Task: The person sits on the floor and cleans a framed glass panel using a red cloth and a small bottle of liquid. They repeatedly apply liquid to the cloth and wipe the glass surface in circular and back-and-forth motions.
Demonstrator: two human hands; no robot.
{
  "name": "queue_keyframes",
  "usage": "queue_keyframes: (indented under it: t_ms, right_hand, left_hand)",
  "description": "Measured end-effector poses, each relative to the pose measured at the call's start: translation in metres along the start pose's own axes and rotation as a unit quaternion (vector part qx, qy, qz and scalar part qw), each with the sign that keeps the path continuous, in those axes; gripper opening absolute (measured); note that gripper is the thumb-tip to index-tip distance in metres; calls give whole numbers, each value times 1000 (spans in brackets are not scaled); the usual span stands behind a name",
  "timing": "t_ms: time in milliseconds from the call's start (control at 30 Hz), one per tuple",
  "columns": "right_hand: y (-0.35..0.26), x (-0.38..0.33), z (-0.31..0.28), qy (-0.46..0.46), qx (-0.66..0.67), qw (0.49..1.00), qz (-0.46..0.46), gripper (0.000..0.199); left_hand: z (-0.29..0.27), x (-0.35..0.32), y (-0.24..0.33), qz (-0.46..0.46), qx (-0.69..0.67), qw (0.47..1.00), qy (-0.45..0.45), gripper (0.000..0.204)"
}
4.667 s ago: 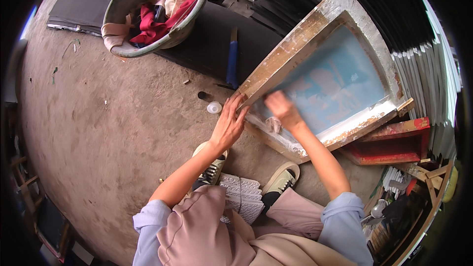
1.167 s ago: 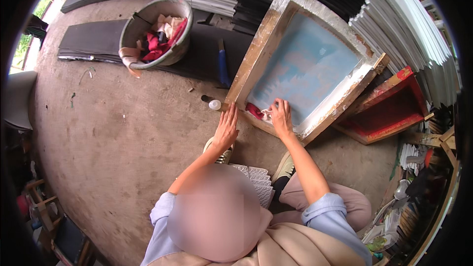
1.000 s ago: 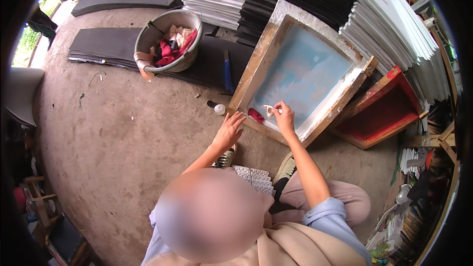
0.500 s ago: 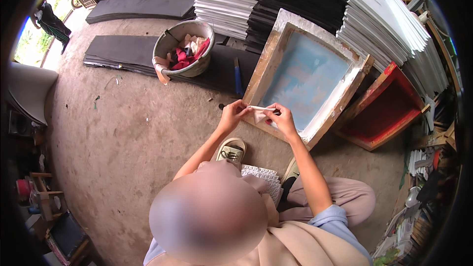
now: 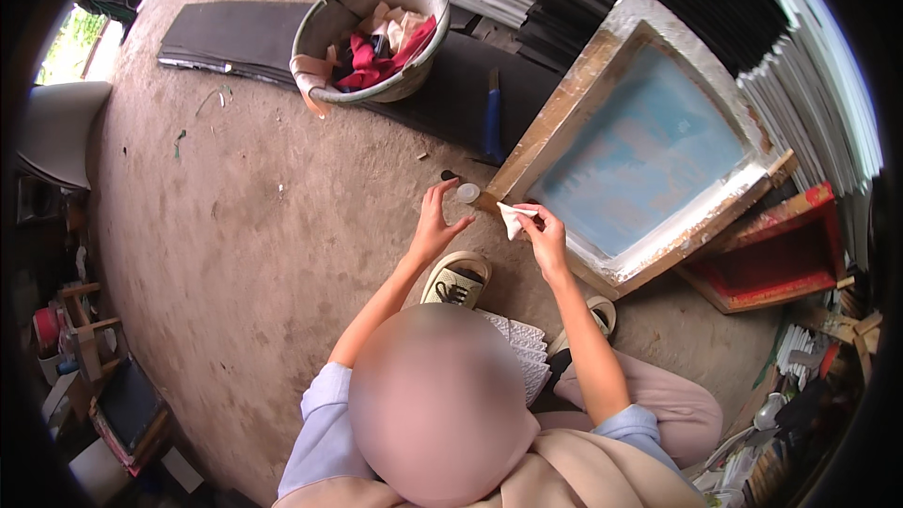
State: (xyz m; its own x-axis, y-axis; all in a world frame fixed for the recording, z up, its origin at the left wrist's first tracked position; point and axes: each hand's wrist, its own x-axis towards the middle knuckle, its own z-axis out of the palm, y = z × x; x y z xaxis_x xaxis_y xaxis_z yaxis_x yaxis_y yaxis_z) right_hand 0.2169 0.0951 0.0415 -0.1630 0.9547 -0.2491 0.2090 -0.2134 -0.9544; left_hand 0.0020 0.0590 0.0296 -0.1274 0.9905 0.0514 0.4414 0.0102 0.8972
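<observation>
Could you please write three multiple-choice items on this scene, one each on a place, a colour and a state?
1. Where does the round basin with rags stand?
A. on the floor, up and to the left of the wooden frame
B. on top of the frame
C. in the person's lap

2. What colour is the mesh of the wooden screen frame?
A. yellow
B. light blue
C. black

3. What is the state of the right hand?
A. flat on the floor
B. empty and spread wide
C. pinching a small white cloth

Answers:
1. A, since the basin sits on the dark sheets on the floor, left of the frame.
2. B, as the screen inside the frame shows pale blue.
3. C, for the fingers close on the small white cloth by the frame's lower corner, while the left hand is open near a small white cap.
</observation>
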Motion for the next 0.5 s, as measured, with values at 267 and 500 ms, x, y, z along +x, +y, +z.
queue_keyframes:
  t_ms: [267,500]
  right_hand:
    - [13,14,16,15,85,995,42,15]
    - [-6,15,18,61,100,993,29,14]
  left_hand:
    - [17,19,-37,18,50,998,-29,50]
    - [-2,23,4,104,107,985,-87,45]
